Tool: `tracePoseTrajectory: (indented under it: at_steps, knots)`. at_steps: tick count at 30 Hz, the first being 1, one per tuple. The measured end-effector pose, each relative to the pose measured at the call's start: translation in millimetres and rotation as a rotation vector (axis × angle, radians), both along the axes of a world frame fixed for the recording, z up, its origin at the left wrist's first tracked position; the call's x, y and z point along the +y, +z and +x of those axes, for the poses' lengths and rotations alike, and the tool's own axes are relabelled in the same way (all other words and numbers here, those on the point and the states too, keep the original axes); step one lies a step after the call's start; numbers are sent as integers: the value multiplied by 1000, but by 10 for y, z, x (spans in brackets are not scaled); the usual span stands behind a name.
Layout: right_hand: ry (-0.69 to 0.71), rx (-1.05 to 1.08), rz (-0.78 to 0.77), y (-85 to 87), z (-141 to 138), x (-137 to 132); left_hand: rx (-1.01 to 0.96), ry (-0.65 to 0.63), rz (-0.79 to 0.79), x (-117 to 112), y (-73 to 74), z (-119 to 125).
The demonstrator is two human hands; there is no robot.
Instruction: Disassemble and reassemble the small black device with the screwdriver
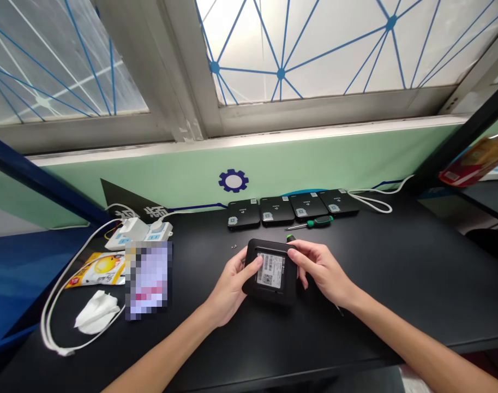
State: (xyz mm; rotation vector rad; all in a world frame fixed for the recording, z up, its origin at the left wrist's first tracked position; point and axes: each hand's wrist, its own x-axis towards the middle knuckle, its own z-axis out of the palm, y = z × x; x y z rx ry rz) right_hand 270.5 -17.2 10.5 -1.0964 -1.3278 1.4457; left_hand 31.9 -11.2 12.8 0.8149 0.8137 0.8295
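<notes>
Black box point(288, 292) is gripped mid-frame by left hand point(231, 281) and right hand point(323, 270), fingers part-closed, screwdriver point(290, 238) tucked in right; if bumped, those tiny screws point(233, 246) could be lost.

Between the fingers of my left hand point(230, 286) and my right hand point(324, 270) I hold a flat, square black box point(270, 292) with rounded corners, tilted so its labelled face is toward me, my left thumb over the edge of its pale printed label point(275, 268) and my right thumb at its upper right corner. Tucked in my right hand is a slim tool point(290, 238), its dark, green-tipped end poking out past my index finger and a thin shaft showing below my wrist, the middle hidden by my hand.
</notes>
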Motion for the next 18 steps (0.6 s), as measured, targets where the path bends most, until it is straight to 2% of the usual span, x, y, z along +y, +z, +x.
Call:
tracePoseTrajectory:
  at_steps: [18]
  knots:
    - [42,-43,-48,27,24,-31,16,-39,-23,23,-55,-37]
